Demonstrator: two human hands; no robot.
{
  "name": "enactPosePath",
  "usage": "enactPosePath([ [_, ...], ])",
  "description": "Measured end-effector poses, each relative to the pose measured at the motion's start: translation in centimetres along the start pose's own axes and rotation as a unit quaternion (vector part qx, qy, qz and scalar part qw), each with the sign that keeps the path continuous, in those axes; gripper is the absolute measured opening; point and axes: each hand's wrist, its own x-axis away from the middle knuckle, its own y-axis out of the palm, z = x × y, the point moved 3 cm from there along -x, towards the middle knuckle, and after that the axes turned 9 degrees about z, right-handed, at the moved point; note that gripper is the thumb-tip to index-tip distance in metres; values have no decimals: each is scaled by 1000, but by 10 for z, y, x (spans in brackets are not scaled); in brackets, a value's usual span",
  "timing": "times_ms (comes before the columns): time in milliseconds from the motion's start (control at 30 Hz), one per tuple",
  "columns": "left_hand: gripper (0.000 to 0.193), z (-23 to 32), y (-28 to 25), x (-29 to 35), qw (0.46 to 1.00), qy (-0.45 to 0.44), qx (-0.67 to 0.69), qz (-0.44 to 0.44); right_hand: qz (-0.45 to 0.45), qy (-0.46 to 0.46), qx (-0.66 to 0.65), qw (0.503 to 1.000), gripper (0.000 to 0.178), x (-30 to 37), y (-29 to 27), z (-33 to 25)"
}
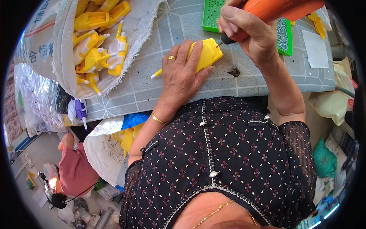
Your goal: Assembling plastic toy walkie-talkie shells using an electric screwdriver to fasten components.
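My left hand (183,72) presses a yellow plastic toy part (207,53) flat against the grey tiled tabletop (160,42); a thin white rod sticks out of the part to the lower left. My right hand (249,32) grips an orange electric screwdriver (282,8), whose black tip touches the right end of the yellow part. A green tray (213,15) with small screws lies just behind the hands.
A large white woven sack (57,57) at the left holds several more yellow toy parts (99,42). Another sack (105,149) stands under the table edge. White paper (315,49) lies at the right. A person in pink (74,168) sits on the floor, lower left.
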Motion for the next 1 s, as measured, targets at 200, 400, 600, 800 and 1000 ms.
enactPosePath([
  [200,69,-1,1,2,1000,-7,4,-6,-5,-9,6,1000,26,-2,0,4],
  [400,69,9,-1,1,996,50,-77,-23,4,-13,-20,1000,27,-4,-2,8],
  [600,71,21,4,-11,991,65,-95,-63,8,-6,-13,1000,25,-5,-2,8],
  [800,66,26,10,-15,990,59,-104,-76,-4,-13,35,999,21,-5,-3,5],
  [1000,53,21,14,-8,991,81,-106,-27,14,-67,-17,998,21,-2,-3,-11],
])
